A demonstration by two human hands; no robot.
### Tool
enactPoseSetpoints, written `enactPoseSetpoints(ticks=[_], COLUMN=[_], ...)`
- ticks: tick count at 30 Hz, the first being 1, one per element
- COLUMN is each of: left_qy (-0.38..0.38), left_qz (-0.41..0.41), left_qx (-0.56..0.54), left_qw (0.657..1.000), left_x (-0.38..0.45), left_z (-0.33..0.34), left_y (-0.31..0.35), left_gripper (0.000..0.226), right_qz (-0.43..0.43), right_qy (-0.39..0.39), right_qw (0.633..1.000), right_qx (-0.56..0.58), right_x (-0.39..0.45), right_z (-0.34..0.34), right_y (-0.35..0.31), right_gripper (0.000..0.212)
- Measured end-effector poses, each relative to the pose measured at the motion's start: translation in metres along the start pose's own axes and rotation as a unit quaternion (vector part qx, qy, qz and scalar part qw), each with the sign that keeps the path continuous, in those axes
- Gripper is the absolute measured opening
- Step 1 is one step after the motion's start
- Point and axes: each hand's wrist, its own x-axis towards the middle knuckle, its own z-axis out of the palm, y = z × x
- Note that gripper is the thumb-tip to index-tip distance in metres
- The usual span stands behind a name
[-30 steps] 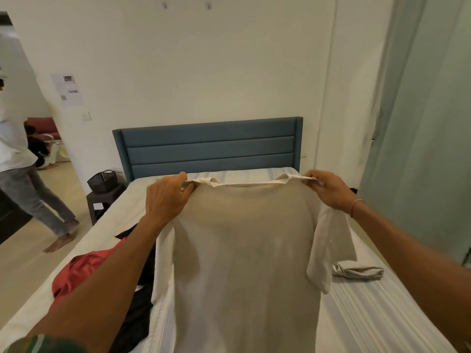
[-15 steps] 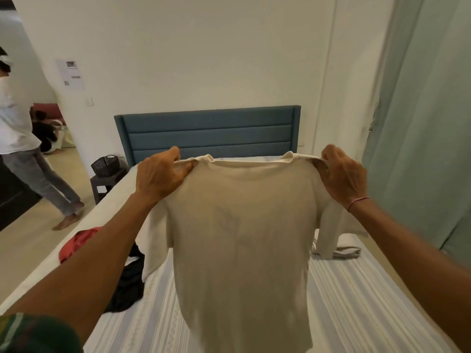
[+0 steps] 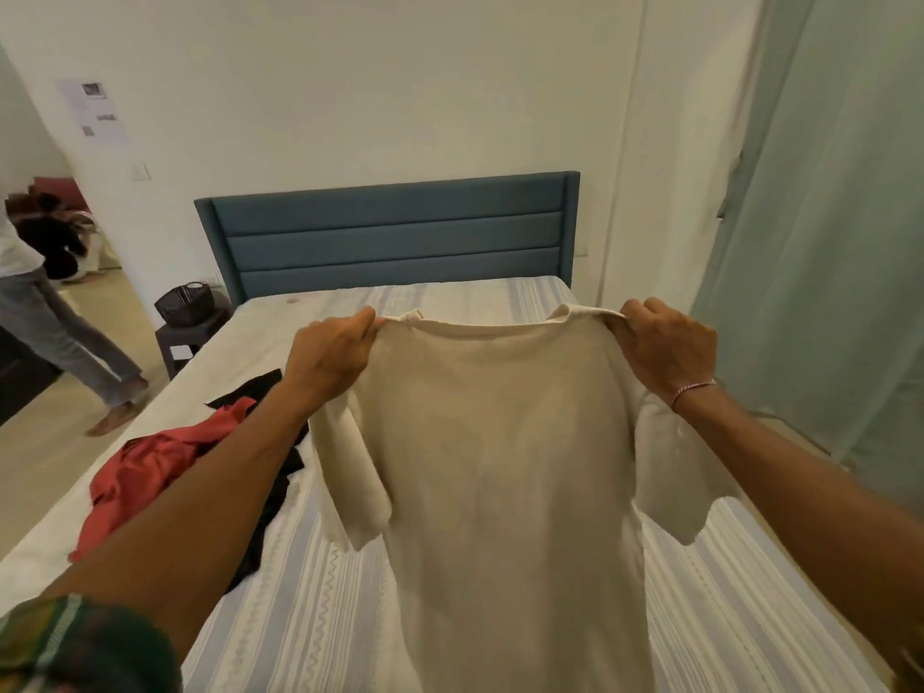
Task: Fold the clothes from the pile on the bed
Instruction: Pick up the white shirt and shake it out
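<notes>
Left hand (image 3: 327, 352): closing around the left shoulder seam of the cream T-shirt (image 3: 500, 467), fingers curling over the top edge beside the collar
Right hand (image 3: 662, 345): gripping the right shoulder seam of the same shirt, knuckles facing the camera, a thin pink bracelet (image 3: 692, 390) sitting at the wrist
Cream T-shirt: hanging upright between the two hands above the middle of the bed (image 3: 310, 592), collar stretching taut from one hand to the other, both short sleeves drooping at the sides, body falling down past the bottom of the view
Pile: a red garment (image 3: 145, 472) lying crumpled near the left edge of the bed, with a black garment (image 3: 280, 487) spreading under and beside it, partly hiding behind the left forearm
Bed: showing a striped cover, its blue padded headboard (image 3: 395, 237) standing against the far wall
Beside the bed: a dark basket (image 3: 185, 302) sitting on a small dark stand (image 3: 180, 337) near the far left corner
Right side: a pale green curtain (image 3: 825, 242) hanging along the right edge of the bed
Background: another person (image 3: 60, 332) walking on the floor at the far left, only partly showing
</notes>
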Motion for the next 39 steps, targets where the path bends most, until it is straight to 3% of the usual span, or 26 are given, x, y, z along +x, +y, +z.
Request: enactPoseSetpoints(ticks=[3,6,13,16,23,26,29,32,36,39], left_qy=[-0.057,-0.094,-0.187,-0.239,-0.402,-0.422,-0.397,-0.359,-0.350,-0.338], left_qz=[-0.037,-0.098,-0.259,-0.286,-0.217,-0.164,-0.149,-0.142,-0.175,-0.175], left_qx=[-0.035,-0.133,-0.339,-0.315,-0.256,-0.264,-0.241,-0.163,-0.173,-0.094], left_qw=[0.997,0.982,0.885,0.873,0.852,0.852,0.873,0.908,0.904,0.920], left_x=[0.016,0.029,0.039,0.041,0.023,0.016,0.015,0.014,0.008,0.003], left_z=[0.061,0.132,0.299,0.369,0.530,0.575,0.621,0.662,0.710,0.731], left_y=[-0.011,-0.034,-0.073,-0.091,-0.130,-0.148,-0.160,-0.159,-0.143,-0.133], left_gripper=[0.029,0.034,0.049,0.042,0.059,0.073,0.040,0.037,0.031,0.029], right_qz=[0.013,0.016,0.014,0.015,-0.021,-0.042,-0.042,-0.026,-0.044,-0.061], right_qy=[-0.031,-0.102,-0.228,-0.278,-0.370,-0.369,-0.383,-0.361,-0.346,-0.349], right_qw=[0.999,0.994,0.972,0.959,0.926,0.926,0.921,0.932,0.937,0.935], right_qx=[-0.031,-0.044,-0.053,-0.057,-0.070,-0.070,-0.054,-0.020,-0.009,-0.020], right_x=[0.004,-0.003,-0.038,-0.054,-0.102,-0.127,-0.151,-0.166,-0.176,-0.183], right_z=[0.053,0.114,0.286,0.355,0.520,0.572,0.621,0.657,0.696,0.719], right_y=[-0.004,-0.004,0.004,0.005,0.006,0.005,0.004,0.004,0.007,0.018], right_gripper=[0.064,0.060,0.061,0.062,0.056,0.060,0.068,0.063,0.048,0.044])
